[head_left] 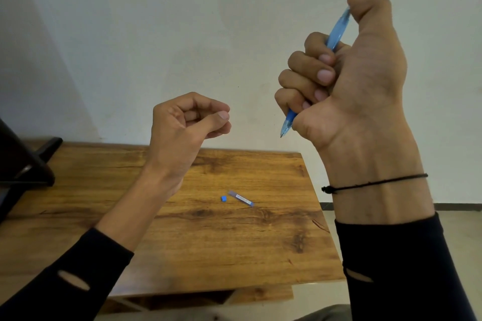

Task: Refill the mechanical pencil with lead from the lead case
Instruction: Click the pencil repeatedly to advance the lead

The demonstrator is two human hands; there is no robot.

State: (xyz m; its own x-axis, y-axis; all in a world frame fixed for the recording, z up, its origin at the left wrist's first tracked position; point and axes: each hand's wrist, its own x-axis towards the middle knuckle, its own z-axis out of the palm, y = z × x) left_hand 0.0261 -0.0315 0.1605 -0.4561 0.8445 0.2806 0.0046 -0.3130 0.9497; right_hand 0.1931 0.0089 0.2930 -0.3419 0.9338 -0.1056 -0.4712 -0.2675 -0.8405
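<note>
Head view shows the right hand (pixel 347 70) fisted around the mechanical pencil (pixel 314 73), thumb on its top, tip down (likely clicking), left hand (pixel 187 118) loosely curled, seemingly empty, lead case (pixel 240 198) on the table (pixel 234 242).

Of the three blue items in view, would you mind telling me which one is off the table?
The translucent blue mechanical pencil: the right hand grips it in the air, tip down. The small blue cap and slim lead case lie on the wooden table.
</note>
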